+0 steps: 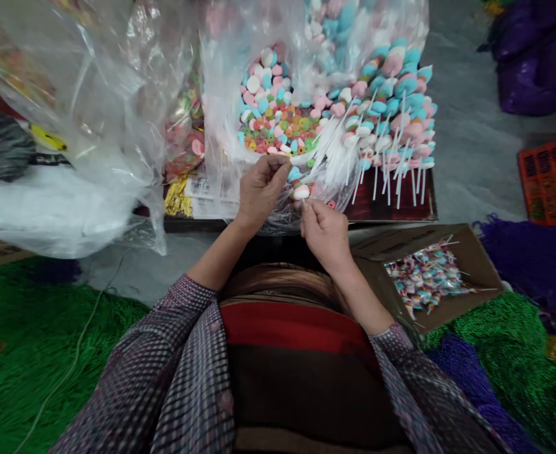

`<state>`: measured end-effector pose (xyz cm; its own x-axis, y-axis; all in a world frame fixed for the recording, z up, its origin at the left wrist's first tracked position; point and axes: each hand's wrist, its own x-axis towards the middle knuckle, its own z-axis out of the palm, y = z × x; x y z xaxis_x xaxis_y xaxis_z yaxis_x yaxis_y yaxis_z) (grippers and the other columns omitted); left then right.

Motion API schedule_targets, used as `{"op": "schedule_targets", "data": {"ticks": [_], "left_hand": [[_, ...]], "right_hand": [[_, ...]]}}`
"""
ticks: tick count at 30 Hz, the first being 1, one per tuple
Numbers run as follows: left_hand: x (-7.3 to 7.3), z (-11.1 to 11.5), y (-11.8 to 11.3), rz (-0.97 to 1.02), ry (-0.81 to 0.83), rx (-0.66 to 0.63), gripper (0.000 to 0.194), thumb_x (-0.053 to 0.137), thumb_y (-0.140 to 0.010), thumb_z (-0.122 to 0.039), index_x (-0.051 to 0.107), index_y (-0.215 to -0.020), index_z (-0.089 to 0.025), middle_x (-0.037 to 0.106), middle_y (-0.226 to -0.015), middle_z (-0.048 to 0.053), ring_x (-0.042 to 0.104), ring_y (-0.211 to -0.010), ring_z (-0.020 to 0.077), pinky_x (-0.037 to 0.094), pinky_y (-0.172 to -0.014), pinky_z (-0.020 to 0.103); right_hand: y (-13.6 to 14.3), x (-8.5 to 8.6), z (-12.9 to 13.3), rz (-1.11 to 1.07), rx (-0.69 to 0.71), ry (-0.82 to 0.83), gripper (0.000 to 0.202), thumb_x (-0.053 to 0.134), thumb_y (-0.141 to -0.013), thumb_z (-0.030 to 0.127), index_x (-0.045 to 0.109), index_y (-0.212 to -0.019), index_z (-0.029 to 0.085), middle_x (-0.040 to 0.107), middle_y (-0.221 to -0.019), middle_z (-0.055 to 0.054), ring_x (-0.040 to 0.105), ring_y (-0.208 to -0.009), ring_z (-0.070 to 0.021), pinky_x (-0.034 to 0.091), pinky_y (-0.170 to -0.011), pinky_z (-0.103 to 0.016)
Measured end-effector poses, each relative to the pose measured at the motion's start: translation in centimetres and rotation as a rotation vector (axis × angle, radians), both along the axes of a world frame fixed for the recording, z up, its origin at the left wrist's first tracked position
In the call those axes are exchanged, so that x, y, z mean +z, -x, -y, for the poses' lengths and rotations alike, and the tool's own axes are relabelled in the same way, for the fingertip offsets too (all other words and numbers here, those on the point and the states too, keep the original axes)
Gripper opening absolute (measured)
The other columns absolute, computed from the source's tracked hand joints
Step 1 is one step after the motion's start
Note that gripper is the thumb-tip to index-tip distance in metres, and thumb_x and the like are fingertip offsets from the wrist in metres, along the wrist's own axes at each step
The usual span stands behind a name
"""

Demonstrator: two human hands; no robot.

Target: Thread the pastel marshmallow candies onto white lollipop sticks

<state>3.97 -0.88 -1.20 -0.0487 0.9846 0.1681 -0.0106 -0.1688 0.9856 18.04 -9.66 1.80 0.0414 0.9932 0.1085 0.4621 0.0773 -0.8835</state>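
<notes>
Near the table's front edge, my right hand [324,232] pinches the lower end of a candy stick [301,191] that carries pink, white and blue pieces. My left hand [264,189] is just up and left of it, thumb and fingertips pressed together by the top of the stick; what they hold is too small to make out. Beyond both hands lies a heap of ring gummies [287,126] and marshmallows [263,79] in an open clear bag. White sticks [329,142] lie in a bunch to the right of the gummies.
Finished marshmallow skewers [396,120] are piled at the table's right. A cardboard box [476,261] of wrapped candy sticks stands below right. Large clear bags [93,126] cover the left side. An orange crate [550,183] and green stringy material [514,340] are on the floor.
</notes>
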Motion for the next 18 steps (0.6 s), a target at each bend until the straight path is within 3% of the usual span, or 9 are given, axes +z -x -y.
{"op": "schedule_targets", "data": {"ticks": [5,8,11,18], "left_hand": [[-0.3,0.4,-0.5,0.068,0.034,-0.14,0.002,0.071,-0.093,-0.022,0.072,-0.092,-0.024,0.074,-0.083,-0.004,0.067,-0.075,0.0082,0.054,-0.073,0.021],[-0.1,0.3,-0.4,0.159,0.088,-0.119,0.009,0.077,-0.091,-0.027,0.069,-0.093,-0.025,0.072,-0.084,-0.004,0.068,-0.079,0.0089,0.054,-0.076,0.022],[0.2,-0.1,-0.2,0.309,0.178,-0.117,0.02,0.082,-0.087,-0.031,0.067,-0.098,-0.026,0.07,-0.083,-0.004,0.07,-0.08,0.0097,0.054,-0.075,0.022],[0.2,0.5,-0.3,0.456,0.343,-0.358,0.023,0.081,-0.086,-0.042,0.073,-0.089,-0.02,0.075,-0.085,-0.001,0.068,-0.074,0.0098,0.056,-0.07,0.023]], "right_hand": [[-0.6,-1.9,-0.7,-0.071,0.021,0.049,0.033,0.05,-0.102,0.042,0.071,-0.087,0.022,0.052,-0.054,0.005,0.049,-0.054,-0.0139,0.041,-0.063,-0.029],[-1.1,-2.5,-1.3,-0.158,0.053,0.097,0.035,0.053,-0.1,0.047,0.071,-0.084,0.022,0.053,-0.054,0.005,0.048,-0.053,-0.0126,0.042,-0.064,-0.029],[-1.2,-2.6,-1.6,-0.233,0.02,0.103,0.04,0.057,-0.098,0.056,0.072,-0.084,0.022,0.056,-0.057,0.004,0.05,-0.056,-0.0126,0.042,-0.063,-0.028],[-0.9,-2.1,-1.4,-0.318,0.0,0.126,0.051,0.063,-0.09,0.068,0.069,-0.075,0.02,0.055,-0.057,0.004,0.047,-0.057,-0.0105,0.037,-0.058,-0.026]]}}
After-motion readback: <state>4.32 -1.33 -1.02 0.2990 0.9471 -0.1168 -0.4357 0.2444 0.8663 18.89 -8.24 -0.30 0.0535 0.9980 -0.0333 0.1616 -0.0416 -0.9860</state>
